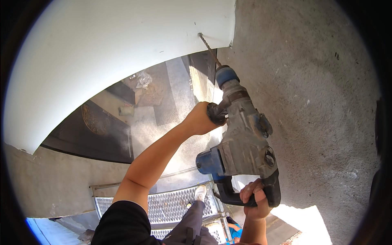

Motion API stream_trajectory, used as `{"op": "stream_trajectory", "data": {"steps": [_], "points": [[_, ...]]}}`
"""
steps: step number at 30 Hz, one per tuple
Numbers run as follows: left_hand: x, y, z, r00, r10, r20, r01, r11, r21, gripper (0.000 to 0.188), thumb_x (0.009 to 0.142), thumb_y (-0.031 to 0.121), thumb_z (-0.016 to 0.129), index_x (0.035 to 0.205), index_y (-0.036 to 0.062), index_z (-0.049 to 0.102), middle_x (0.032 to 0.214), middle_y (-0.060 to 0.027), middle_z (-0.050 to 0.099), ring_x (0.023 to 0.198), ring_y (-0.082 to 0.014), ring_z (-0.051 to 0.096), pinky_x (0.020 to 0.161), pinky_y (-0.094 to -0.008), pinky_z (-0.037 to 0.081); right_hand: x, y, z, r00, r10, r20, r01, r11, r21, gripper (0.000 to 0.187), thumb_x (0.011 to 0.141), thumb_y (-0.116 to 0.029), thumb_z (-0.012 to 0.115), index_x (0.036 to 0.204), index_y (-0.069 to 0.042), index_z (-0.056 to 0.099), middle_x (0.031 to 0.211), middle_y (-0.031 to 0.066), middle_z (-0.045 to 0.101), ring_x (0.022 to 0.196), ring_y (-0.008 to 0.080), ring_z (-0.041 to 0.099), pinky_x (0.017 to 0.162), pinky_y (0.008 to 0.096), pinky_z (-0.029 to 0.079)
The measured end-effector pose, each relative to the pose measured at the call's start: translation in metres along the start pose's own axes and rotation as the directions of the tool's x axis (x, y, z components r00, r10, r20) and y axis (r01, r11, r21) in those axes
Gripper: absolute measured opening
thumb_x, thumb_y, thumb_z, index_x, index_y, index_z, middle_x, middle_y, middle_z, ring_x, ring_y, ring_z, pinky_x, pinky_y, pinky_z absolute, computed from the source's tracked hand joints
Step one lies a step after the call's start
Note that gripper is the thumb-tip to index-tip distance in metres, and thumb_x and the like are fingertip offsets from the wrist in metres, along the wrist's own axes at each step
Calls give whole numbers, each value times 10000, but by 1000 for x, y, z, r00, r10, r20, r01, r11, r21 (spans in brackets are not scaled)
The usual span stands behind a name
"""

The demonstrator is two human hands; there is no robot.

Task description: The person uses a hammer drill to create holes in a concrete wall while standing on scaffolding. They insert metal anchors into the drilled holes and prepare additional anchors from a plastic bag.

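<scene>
A large grey and blue rotary hammer drill [245,141] slants up across the middle of the view. Its long spiral bit [210,50] meets the white wall panel [134,36] near the panel's lower right corner, with the tip at a small hole or mark. My left hand [202,119] is closed round the black side handle, partly hidden by its end. At the lower right my right hand [256,200] wraps the black rear handle, its fingers curled over the grip. Whether the trigger is pressed I cannot see.
A rough grey concrete wall [322,106] stands close on the right. Below me is a perforated metal scaffold platform [167,206] with my shoe [200,192] on it. Far below lies a dusty floor [163,98] with a clear plastic bag [143,80]. Someone in blue [234,231] shows beneath the platform.
</scene>
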State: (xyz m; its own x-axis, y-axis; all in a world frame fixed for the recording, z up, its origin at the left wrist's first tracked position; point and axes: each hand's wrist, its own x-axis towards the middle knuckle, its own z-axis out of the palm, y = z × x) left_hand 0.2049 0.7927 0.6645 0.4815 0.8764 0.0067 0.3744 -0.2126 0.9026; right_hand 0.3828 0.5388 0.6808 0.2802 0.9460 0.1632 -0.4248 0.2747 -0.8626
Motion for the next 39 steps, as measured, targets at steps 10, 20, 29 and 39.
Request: {"op": "stream_trajectory", "data": {"steps": [10,20,29,39], "points": [[1,-1,1,1000,-4,13,4,1000,12,271,764,241,804,839,9,684,733,-101,680,643,-193,629,645,-346,505,0,-3,1,998,45,-54,-45,999,-2,144,932,-155,585,895,-39,508,692,111,530,513,162,478,489,308,421],[2,2,1,1000,15,0,-15,1000,5,289,755,246,821,848,7,688,733,-100,677,638,-183,623,639,-341,504,2,-7,2,999,32,-41,-31,999,18,129,933,-154,589,910,-50,517,694,105,526,516,166,475,492,311,421],[4,-1,-2,1000,19,-1,-19,1000,-14,305,755,251,831,857,1,690,717,-95,674,633,-167,628,619,-336,497,5,-7,7,998,41,-47,-40,999,17,159,929,-174,591,872,-49,511,686,101,523,511,160,471,480,305,408],[8,-2,-1,1000,11,26,-10,1000,-20,319,758,261,833,844,-8,683,696,-85,667,606,-155,616,601,-334,493,9,-15,12,997,34,-75,-36,999,-23,159,925,-167,569,873,-33,499,663,102,519,480,155,458,470,299,420]]}}
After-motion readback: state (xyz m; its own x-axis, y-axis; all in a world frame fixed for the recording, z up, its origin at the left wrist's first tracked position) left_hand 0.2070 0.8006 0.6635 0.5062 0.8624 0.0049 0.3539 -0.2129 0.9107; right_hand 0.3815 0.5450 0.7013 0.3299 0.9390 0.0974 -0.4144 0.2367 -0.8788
